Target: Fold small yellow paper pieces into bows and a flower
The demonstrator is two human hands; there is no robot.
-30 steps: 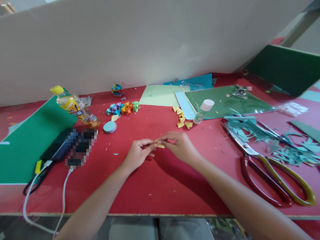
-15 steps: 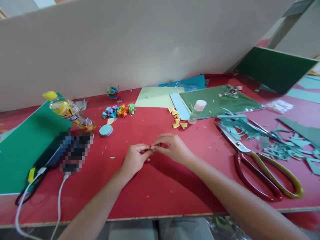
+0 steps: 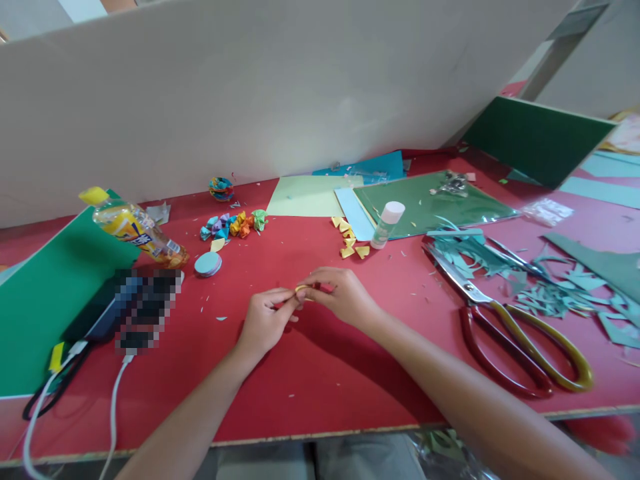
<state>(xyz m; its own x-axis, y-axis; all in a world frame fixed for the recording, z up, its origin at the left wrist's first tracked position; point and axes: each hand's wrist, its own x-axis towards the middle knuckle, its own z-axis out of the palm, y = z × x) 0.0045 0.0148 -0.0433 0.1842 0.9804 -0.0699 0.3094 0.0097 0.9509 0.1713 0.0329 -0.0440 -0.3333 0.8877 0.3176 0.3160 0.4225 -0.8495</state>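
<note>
A small yellow paper piece (image 3: pixel 303 289) is pinched between the fingertips of both hands, just above the red table (image 3: pixel 320 373), in front of the glue stick (image 3: pixel 387 223). The left hand (image 3: pixel 263 319) nips its near end; the right hand (image 3: pixel 340 295) curls over the far end, fingers pressed together on it. More yellow folded bits (image 3: pixel 350 241) lie just left of the glue stick, big scissors (image 3: pixel 505 320) well to its right. Squeezed too hard, the tiny fold could crush or slip out among the scraps.
</note>
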